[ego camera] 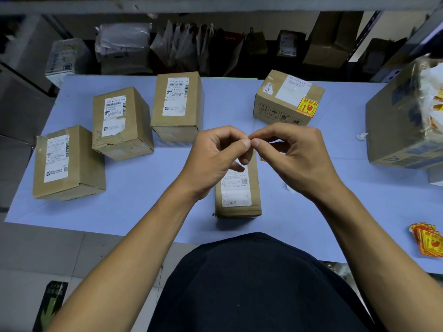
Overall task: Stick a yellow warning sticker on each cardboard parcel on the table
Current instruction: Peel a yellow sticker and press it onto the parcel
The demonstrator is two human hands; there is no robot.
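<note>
Fingers (247,143) pinched together above parcel (237,188)

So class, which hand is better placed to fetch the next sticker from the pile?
The right hand: the sticker pile lies on that side, at the table's near right edge, while the left hand would have to cross over.

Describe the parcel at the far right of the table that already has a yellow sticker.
The stickered parcel is a squat brown cardboard box standing on the blue table, turned corner-on to the camera. A white shipping label lies on top under clear tape; black handling symbols mark its side. The yellow-and-red warning sticker folds over its top edge. Nothing else touches it.
</note>
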